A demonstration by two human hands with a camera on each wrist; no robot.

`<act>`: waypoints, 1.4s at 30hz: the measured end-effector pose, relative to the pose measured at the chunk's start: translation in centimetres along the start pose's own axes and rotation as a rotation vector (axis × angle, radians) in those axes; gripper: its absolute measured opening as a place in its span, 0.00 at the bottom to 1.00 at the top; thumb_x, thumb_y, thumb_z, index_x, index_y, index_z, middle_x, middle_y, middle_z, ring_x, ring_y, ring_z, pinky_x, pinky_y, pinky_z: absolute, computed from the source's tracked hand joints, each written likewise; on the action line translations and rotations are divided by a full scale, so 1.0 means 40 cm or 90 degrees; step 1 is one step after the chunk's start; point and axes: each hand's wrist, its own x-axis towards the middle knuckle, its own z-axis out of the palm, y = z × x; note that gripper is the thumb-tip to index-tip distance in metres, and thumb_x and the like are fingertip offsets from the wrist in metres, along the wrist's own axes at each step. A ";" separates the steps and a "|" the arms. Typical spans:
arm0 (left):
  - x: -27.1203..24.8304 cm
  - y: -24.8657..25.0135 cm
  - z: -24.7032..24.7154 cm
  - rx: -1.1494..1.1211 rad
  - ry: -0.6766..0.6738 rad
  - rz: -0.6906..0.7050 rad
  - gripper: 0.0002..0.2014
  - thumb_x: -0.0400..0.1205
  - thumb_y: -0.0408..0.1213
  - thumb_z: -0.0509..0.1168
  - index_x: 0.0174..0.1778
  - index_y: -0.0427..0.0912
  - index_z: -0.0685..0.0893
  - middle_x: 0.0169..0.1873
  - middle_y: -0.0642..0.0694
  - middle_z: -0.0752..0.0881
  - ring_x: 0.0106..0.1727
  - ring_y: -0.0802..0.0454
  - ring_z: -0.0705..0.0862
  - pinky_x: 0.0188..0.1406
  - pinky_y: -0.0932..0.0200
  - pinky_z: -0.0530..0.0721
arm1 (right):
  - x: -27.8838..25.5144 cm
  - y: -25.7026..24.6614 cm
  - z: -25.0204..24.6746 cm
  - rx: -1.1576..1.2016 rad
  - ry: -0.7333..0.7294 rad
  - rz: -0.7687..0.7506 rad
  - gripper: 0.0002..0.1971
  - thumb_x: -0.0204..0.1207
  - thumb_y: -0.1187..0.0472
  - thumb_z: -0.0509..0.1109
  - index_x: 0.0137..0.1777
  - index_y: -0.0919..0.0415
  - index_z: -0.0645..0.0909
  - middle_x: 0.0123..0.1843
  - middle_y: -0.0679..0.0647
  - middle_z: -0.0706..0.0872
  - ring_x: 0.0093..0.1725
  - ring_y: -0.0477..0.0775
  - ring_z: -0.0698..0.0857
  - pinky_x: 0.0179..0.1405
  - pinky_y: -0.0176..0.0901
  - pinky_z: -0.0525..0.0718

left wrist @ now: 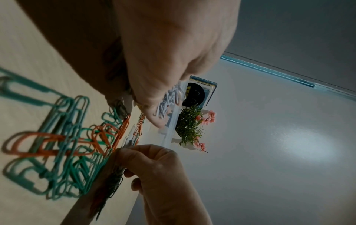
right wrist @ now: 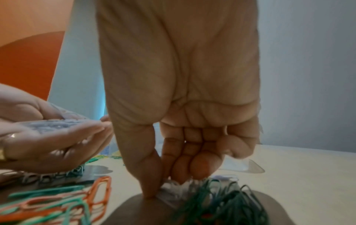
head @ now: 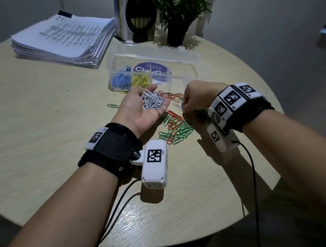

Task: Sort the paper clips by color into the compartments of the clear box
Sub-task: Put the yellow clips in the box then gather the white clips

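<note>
Many white paper clips (head: 152, 101) heaped on your flat, upturned left hand (head: 139, 110).
Right hand (head: 196, 97) pinches another white clip (right wrist: 174, 189); tilt your palm and they spill among the green and orange ones (head: 174, 128).

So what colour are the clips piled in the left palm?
White; the clips in the left hand show best in the head view.

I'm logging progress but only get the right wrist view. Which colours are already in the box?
Observer: The head view shows blue paper clips and yellow paper clips in neighbouring compartments of the clear box.
Operator: What fills the left palm? It's a blur here.
Observer: A pile of white paper clips, lying on the upturned left hand.
</note>
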 end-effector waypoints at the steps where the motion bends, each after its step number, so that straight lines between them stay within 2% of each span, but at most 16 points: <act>1: 0.000 0.000 -0.001 -0.002 0.000 0.000 0.21 0.89 0.39 0.46 0.45 0.31 0.81 0.47 0.33 0.79 0.49 0.41 0.79 0.68 0.44 0.74 | -0.002 0.000 0.002 0.000 0.000 -0.001 0.13 0.70 0.60 0.73 0.50 0.68 0.88 0.49 0.64 0.90 0.37 0.53 0.79 0.36 0.42 0.76; 4: -0.002 -0.001 0.001 0.001 0.000 -0.002 0.21 0.90 0.39 0.46 0.45 0.31 0.80 0.47 0.33 0.79 0.49 0.40 0.79 0.69 0.44 0.73 | -0.008 0.003 -0.002 0.000 0.004 -0.014 0.11 0.70 0.61 0.73 0.49 0.68 0.89 0.48 0.64 0.90 0.38 0.54 0.80 0.37 0.42 0.78; 7: -0.003 0.000 0.000 0.007 0.001 -0.004 0.21 0.90 0.39 0.46 0.45 0.32 0.80 0.47 0.33 0.79 0.49 0.40 0.79 0.66 0.45 0.74 | -0.008 0.012 -0.019 -0.008 0.004 -0.003 0.11 0.69 0.58 0.77 0.48 0.63 0.90 0.46 0.59 0.91 0.42 0.57 0.85 0.40 0.45 0.83; 10: -0.001 0.001 -0.002 0.007 0.002 -0.007 0.21 0.90 0.40 0.46 0.45 0.32 0.80 0.47 0.33 0.78 0.49 0.41 0.79 0.62 0.45 0.75 | -0.002 0.022 -0.028 -0.056 -0.007 0.018 0.14 0.68 0.54 0.78 0.48 0.64 0.89 0.43 0.58 0.90 0.37 0.56 0.81 0.36 0.43 0.79; 12: 0.000 0.003 -0.002 0.010 0.001 -0.009 0.22 0.90 0.41 0.46 0.45 0.32 0.80 0.47 0.33 0.78 0.49 0.41 0.79 0.62 0.45 0.75 | 0.000 0.023 -0.030 -0.063 -0.005 0.020 0.13 0.67 0.54 0.79 0.46 0.63 0.89 0.44 0.58 0.91 0.36 0.56 0.81 0.36 0.44 0.81; 14: 0.000 0.003 -0.003 0.011 0.002 -0.008 0.22 0.90 0.41 0.46 0.45 0.31 0.80 0.47 0.33 0.79 0.49 0.40 0.79 0.63 0.45 0.75 | -0.001 0.018 -0.033 -0.031 0.003 0.011 0.11 0.67 0.55 0.79 0.46 0.61 0.90 0.42 0.55 0.90 0.39 0.56 0.84 0.41 0.46 0.84; 16: 0.001 0.003 -0.004 0.009 0.003 -0.005 0.22 0.90 0.41 0.46 0.45 0.31 0.81 0.48 0.33 0.79 0.49 0.40 0.79 0.64 0.45 0.75 | -0.004 0.007 -0.034 0.012 0.017 -0.012 0.08 0.71 0.60 0.77 0.49 0.61 0.90 0.41 0.53 0.87 0.42 0.53 0.83 0.43 0.44 0.82; 18: 0.001 0.003 -0.005 0.008 0.004 -0.004 0.22 0.90 0.40 0.46 0.45 0.31 0.81 0.48 0.32 0.79 0.50 0.40 0.79 0.65 0.44 0.75 | -0.006 -0.002 -0.029 0.048 0.026 -0.035 0.08 0.72 0.61 0.76 0.50 0.63 0.89 0.42 0.54 0.87 0.41 0.52 0.82 0.43 0.42 0.79; 23: 0.000 0.002 -0.005 0.004 0.002 -0.004 0.22 0.90 0.41 0.46 0.46 0.31 0.81 0.48 0.32 0.79 0.50 0.40 0.79 0.65 0.44 0.75 | -0.012 -0.001 -0.013 0.049 0.010 -0.050 0.08 0.72 0.63 0.76 0.50 0.60 0.90 0.48 0.54 0.91 0.44 0.51 0.84 0.49 0.44 0.83; 25: 0.001 0.003 -0.004 0.005 0.002 -0.004 0.22 0.90 0.41 0.45 0.46 0.31 0.80 0.48 0.32 0.78 0.50 0.40 0.79 0.64 0.45 0.75 | -0.014 -0.001 -0.015 0.044 0.005 -0.046 0.07 0.72 0.64 0.76 0.50 0.60 0.90 0.47 0.53 0.90 0.44 0.50 0.84 0.46 0.42 0.82; 30: 0.001 0.001 -0.003 0.007 0.004 -0.005 0.22 0.90 0.41 0.45 0.46 0.31 0.81 0.49 0.32 0.79 0.50 0.39 0.79 0.66 0.44 0.74 | -0.013 -0.007 -0.018 0.006 0.013 -0.016 0.12 0.68 0.55 0.79 0.47 0.62 0.90 0.46 0.58 0.91 0.46 0.58 0.87 0.46 0.47 0.85; 33: 0.000 0.004 -0.004 0.003 0.006 -0.006 0.23 0.90 0.42 0.45 0.46 0.31 0.81 0.49 0.32 0.78 0.50 0.39 0.79 0.66 0.44 0.74 | -0.013 -0.017 -0.009 -0.034 -0.006 -0.012 0.13 0.67 0.55 0.79 0.47 0.63 0.90 0.46 0.58 0.91 0.49 0.60 0.89 0.49 0.50 0.87; 36: 0.000 0.006 -0.004 0.004 0.006 -0.002 0.23 0.90 0.42 0.45 0.46 0.31 0.81 0.48 0.32 0.78 0.50 0.40 0.79 0.66 0.44 0.74 | -0.012 -0.018 -0.011 -0.036 -0.032 -0.005 0.12 0.64 0.54 0.80 0.45 0.58 0.90 0.43 0.53 0.92 0.46 0.56 0.89 0.51 0.51 0.89; 39: 0.001 0.005 -0.002 0.001 0.006 -0.005 0.23 0.90 0.42 0.45 0.45 0.31 0.80 0.47 0.33 0.78 0.49 0.41 0.79 0.66 0.44 0.74 | -0.013 -0.023 -0.006 -0.036 -0.027 -0.021 0.08 0.58 0.56 0.80 0.38 0.56 0.90 0.37 0.53 0.91 0.42 0.56 0.90 0.45 0.54 0.91; 40: 0.001 0.005 -0.002 0.003 0.006 -0.004 0.23 0.90 0.42 0.45 0.45 0.31 0.80 0.47 0.33 0.78 0.49 0.41 0.79 0.66 0.44 0.74 | -0.014 -0.023 -0.004 -0.031 -0.018 -0.031 0.07 0.58 0.57 0.79 0.36 0.56 0.90 0.36 0.53 0.91 0.40 0.56 0.90 0.44 0.55 0.91; 42: 0.002 0.005 -0.004 0.004 0.006 -0.002 0.23 0.90 0.42 0.45 0.44 0.31 0.80 0.46 0.33 0.78 0.48 0.41 0.79 0.67 0.44 0.74 | -0.018 -0.020 -0.009 -0.004 -0.019 -0.046 0.05 0.62 0.61 0.79 0.38 0.57 0.89 0.37 0.52 0.91 0.38 0.54 0.87 0.43 0.50 0.90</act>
